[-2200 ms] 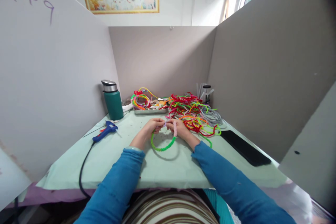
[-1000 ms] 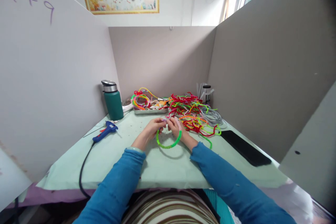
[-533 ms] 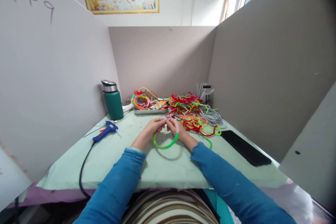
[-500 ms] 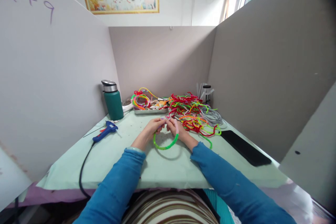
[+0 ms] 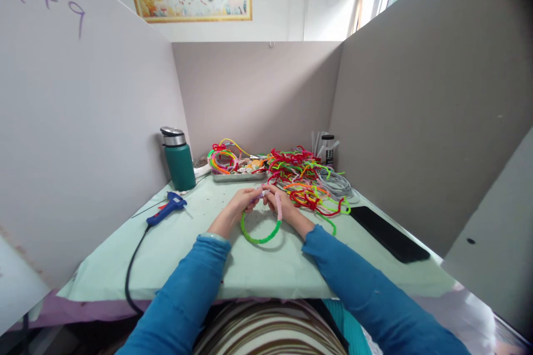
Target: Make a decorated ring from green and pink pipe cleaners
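Over the middle of the table, a ring wrapped in fuzzy pipe cleaner (image 5: pixel 261 241) hangs from my fingers. Its lower part is green, its right side pale pink, and a lilac stretch shows at the top by my fingertips. My left hand (image 5: pixel 242 203) pinches the ring at its upper left. Close beside it, my right hand (image 5: pixel 282 203) has its fingers closed at the upper right, around the pink end. The fingers partly hide the top of the ring, so how its ends meet there cannot be made out.
A tangled heap of red, green and orange pipe cleaners (image 5: pixel 306 169) lies behind my right hand. Beside it stands a metal tray (image 5: pixel 239 177) with finished-looking coloured rings (image 5: pixel 222 160). At left are a blue glue gun (image 5: pixel 169 209) and green bottle (image 5: pixel 180 166); at right, a black phone-like slab (image 5: pixel 389 234).
The ring has tipped a little, its green bottom shifting slightly left and lower. My fingertips have moved slightly at its top, where more of the lilac part shows.
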Demonstrator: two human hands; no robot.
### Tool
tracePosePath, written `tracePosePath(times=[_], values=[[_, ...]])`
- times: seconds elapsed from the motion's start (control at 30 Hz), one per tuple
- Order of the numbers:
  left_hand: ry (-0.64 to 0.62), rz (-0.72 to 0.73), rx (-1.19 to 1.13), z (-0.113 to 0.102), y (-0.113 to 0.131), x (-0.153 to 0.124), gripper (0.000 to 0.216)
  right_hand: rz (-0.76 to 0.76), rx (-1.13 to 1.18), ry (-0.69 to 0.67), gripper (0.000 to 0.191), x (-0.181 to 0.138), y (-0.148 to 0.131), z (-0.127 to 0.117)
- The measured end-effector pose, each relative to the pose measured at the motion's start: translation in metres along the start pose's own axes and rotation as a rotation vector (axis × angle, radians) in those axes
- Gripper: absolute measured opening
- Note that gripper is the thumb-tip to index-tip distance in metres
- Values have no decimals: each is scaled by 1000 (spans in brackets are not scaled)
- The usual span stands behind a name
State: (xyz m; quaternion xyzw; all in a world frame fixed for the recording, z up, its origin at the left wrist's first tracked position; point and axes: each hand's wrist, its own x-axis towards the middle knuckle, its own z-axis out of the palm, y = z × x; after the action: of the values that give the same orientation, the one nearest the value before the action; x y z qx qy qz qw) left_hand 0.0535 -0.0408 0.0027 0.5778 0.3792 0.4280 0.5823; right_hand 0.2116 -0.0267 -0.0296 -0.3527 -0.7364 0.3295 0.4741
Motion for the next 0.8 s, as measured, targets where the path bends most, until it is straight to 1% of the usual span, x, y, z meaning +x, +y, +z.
tracePosePath(times=[0.1, 0.23, 0.43, 0.6, 0.8], values=[[0, 0, 12, 0, 0, -1, 32, -28, 29, -7, 34, 0, 3, -1], [-8, -6, 29, 0, -1, 0, 31, -40, 7, -19, 36, -1, 0, -1], [-7, -15, 30, -2, -3, 3, 34, -81, -45, -7, 28, -1, -1, -2], [1, -8, 0, -3, -3, 3, 35, -59, -119, 12, 22, 0, 2, -3], [21, 15, 4, -2, -3, 2, 31, -5, -197, 30, 23, 0, -3, -2]])
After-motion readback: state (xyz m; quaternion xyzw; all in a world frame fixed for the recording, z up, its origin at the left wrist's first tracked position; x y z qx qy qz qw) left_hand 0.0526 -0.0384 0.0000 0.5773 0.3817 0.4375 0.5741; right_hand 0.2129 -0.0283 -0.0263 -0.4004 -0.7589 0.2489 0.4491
